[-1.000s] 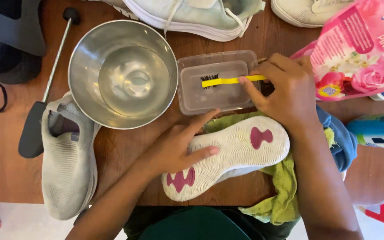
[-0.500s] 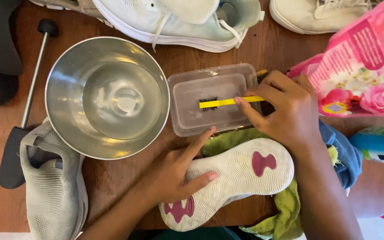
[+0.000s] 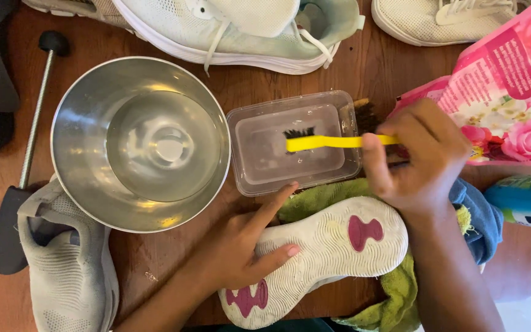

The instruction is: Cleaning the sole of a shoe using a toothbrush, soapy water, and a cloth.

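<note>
1. Shoe: white, lying sole up at the near table edge on a green cloth; 2 pink patches on the sole. Landmark for all entries.
2. Left hand: flat on the shoe's heel half, thumb over the sole, forefinger pointing toward the tub; open palm pressing, nothing gripped.
3. Right hand: just beyond the shoe's toe end, fingers closed round a yellow brush.
4. Tub: clear plastic, just beyond the shoe; the brush's dark bristles are held over or in it; contents cannot be told.
5. Bowl: steel, beyond-left of the shoe, touching the tub, holding clear water.
6. Grey shoe: left of the shoe, beside a black-handled tool.
7. Pink pouch: beyond-right of the shoe.
8. 2 pale shoes: farthest from it.

Handling note, as judgement: wet the bristles evenly, shake off drips over the tub, and keep the sole pinned flat.
</note>
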